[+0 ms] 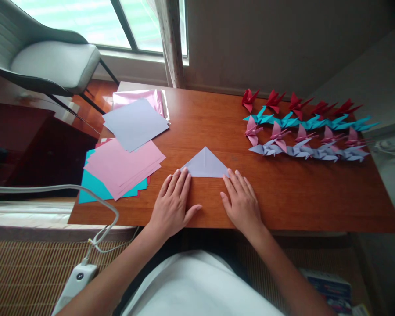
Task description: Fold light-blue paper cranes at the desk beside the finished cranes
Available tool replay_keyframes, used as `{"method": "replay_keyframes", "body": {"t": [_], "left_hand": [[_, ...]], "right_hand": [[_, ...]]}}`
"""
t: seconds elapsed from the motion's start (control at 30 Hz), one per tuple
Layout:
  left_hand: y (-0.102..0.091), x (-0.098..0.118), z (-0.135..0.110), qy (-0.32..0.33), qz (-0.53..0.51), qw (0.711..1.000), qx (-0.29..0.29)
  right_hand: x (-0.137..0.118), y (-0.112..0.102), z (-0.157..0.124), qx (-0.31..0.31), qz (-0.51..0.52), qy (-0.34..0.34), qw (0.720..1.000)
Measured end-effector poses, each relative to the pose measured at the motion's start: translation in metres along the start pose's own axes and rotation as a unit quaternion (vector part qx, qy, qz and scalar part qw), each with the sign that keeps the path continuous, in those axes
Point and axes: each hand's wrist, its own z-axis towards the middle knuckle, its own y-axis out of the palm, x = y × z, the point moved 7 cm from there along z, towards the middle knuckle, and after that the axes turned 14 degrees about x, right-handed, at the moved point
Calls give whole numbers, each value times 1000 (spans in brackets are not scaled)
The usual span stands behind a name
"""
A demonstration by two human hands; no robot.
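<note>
At the near edge of the table, the left hand and the right hand lie flat, palms down. The fingers of both hands are straight and a little apart; they clamp nothing. Just at 12 o'clock from the hands lies the paper triangle, a lavender sheet folded flat, with its long edge toward the person and its tip pointing away. The left fingertips touch its left corner and the right fingertips touch its right corner.

At 9 o'clock from the triangle lies a loose pile of pink sheets, resting on teal sheets. At 10 o'clock, farther away, a single lavender sheet lies partly over the pink pile, and behind it is a shiny pink pack.

At 2 o'clock from the triangle, well apart from the hands, folded paper cranes stand in four rows — lavender cranes nearest, then pink cranes, teal cranes and red cranes farthest. Beyond the table at 11 o'clock a grey chair stands below a window.
</note>
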Motion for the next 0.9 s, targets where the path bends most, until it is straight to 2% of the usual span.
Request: {"method": "replay_keyframes", "body": {"t": [0.3, 0.53, 0.63, 0.77, 0.9], "left_hand": [[-2, -1, -1, -23, 0, 1000, 10], [-1, -1, -2, -21, 0, 1000, 13], [-1, -1, -3, -19, 0, 1000, 15], [-2, -1, -4, -17, 2, 1000, 18], [-2, -1, -4, -18, 7, 1000, 19]], "right_hand": [[3, 3, -7, -3, -2, -10, 1000], [-4, -2, -3, 23, -6, 31, 999], [-2, -3, 16, 53, 22, 59, 997], [3, 8, 55, 68, 98, 65, 991], [5, 23, 91, 47, 104, 85, 990]]}}
